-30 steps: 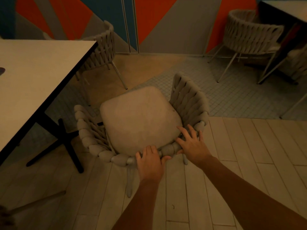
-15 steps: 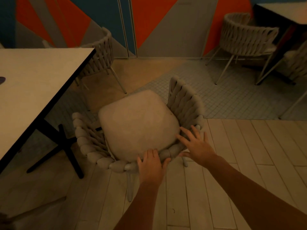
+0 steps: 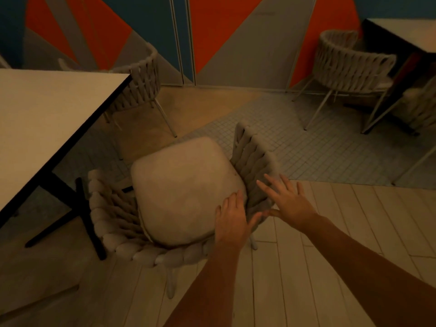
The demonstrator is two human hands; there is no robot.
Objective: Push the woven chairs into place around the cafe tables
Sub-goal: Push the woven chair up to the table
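Observation:
A woven chair (image 3: 184, 190) with a pale cushion stands in the middle of the view, just off the corner of the cafe table (image 3: 47, 119) at the left. Its curved rope back faces me. My left hand (image 3: 232, 220) holds the back rim, fingers over the top toward the cushion, thumb out to the right. My right hand (image 3: 287, 201) is spread with straight fingers at the right side of the woven back, barely touching it.
The table's black cross base (image 3: 80, 208) stands close to the chair's left side. A second woven chair (image 3: 141, 81) sits behind the table corner. Another woven chair (image 3: 351, 64) and a table (image 3: 410, 34) stand at the far right, by the painted wall.
The chair has turned a little and my left hand has shifted right along the rim. My right hand has loosened from the rim and spread its fingers.

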